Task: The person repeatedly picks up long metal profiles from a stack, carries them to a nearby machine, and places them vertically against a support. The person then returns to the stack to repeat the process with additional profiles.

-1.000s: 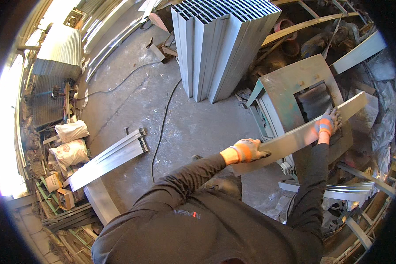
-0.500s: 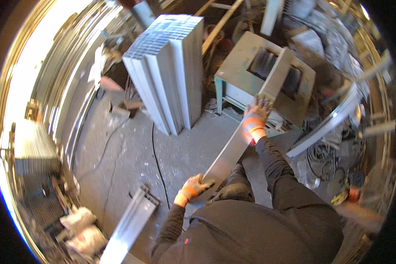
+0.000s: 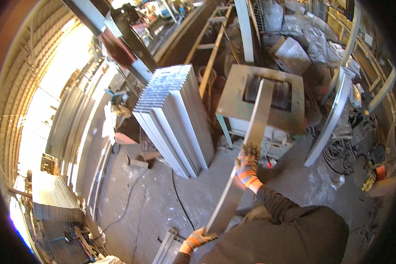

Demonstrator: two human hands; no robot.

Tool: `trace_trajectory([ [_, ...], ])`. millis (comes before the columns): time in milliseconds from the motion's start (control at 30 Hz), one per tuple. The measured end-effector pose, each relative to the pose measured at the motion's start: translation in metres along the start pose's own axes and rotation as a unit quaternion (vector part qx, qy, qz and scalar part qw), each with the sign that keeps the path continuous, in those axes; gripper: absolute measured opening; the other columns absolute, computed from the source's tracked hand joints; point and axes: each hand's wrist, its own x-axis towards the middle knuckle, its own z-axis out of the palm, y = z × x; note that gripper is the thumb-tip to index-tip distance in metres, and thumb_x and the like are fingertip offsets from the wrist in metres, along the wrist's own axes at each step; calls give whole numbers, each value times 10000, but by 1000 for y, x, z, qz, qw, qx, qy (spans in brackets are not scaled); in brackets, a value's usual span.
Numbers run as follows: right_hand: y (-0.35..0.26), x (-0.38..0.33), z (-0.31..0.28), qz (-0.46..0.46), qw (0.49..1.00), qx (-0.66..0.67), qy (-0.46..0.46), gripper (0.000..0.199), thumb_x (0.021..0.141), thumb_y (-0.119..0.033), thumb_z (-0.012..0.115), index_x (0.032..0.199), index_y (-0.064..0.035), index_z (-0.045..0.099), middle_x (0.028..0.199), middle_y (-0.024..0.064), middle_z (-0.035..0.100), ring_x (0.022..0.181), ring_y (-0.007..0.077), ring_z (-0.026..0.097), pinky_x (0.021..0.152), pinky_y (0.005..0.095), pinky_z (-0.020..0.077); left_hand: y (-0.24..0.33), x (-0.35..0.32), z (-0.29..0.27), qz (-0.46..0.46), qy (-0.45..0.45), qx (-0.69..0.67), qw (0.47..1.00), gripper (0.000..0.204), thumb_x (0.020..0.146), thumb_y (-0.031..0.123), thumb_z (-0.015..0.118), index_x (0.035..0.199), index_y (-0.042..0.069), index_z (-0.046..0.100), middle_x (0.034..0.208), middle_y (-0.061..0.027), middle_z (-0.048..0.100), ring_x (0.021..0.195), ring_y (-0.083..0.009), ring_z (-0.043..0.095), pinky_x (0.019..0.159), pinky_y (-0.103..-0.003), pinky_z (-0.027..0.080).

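We note a long flat metal strip held in both gloved hands, its long axis running diagonally from lower left, near our body, up and to the right toward the green machine.

The left hand grips the near end, low in the view, fingers wrapped and closed around the strip's edge. The right hand is clamped on the strip about midway along its length, glove closed around it. So the right hand lies nearer the machine, and the left hand trails at the tail end.

The far end of the strip reaches over the machine's top plate, at or just above the dark roller opening; whether it touches the rollers, we cannot tell. The strip looks roughly square to the opening, with its flat face tilted toward us.

To the left stands an upright stack of similar grey panels on the concrete floor, well apart from the strip. More strips lie on the floor just beside the left hand.
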Motion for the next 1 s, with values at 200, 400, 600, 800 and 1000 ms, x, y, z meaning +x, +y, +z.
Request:
trace_trajectory([
  [200, 101, 195, 29, 45, 998, -39, 23, 759, 985, -246, 665, 1686, -8, 495, 1794, 354, 305, 1654, 544, 312, 1381, 614, 241, 163, 119, 10, 67, 119, 196, 971, 739, 898, 662, 871, 1151, 8, 636, 1051, -287, 799, 1071, -503, 772, 910, -552, 614],
  [400, 198, 443, 48, 74, 988, -130, 45, 843, 989, -309, 666, 1709, 54, 420, 1784, 368, 326, 1637, 544, 355, 1327, 626, 339, 345, 304, 32, 135, 249, 293, 913, 569, 954, 463, 814, 1229, 30, 570, 1101, -247, 793, 1033, -447, 797, 890, -535, 647],
  [600, 290, 586, 71, 142, 976, -156, 54, 748, 1083, -367, 582, 1747, -66, 413, 1787, 278, 396, 1576, 500, 468, 1267, 583, 439, 449, 418, 12, 188, 279, 344, 877, 514, 1006, 423, 778, 1235, 20, 556, 1048, -237, 771, 936, -457, 792, 805, -529, 646],
  [800, 308, 541, 104, 63, 965, -204, 153, 559, 1094, -316, 557, 1587, -52, 545, 1072, 217, 810, 841, 404, 768, 684, 571, 601, 424, 386, 13, 164, 232, 325, 902, 541, 1003, 437, 778, 1263, 13, 564, 1084, -252, 789, 968, -449, 800, 833, -534, 637],
  [1000, 223, 403, 90, 23, 956, -200, 214, 562, 1049, -305, 573, 1525, -6, 600, 1542, 256, 576, 1337, 465, 631, 1080, 569, 540, 329, 284, 23, 125, 246, 361, 891, 572, 983, 474, 801, 1260, 26, 577, 1095, -238, 795, 959, -460, 792, 832, -546, 627],
])
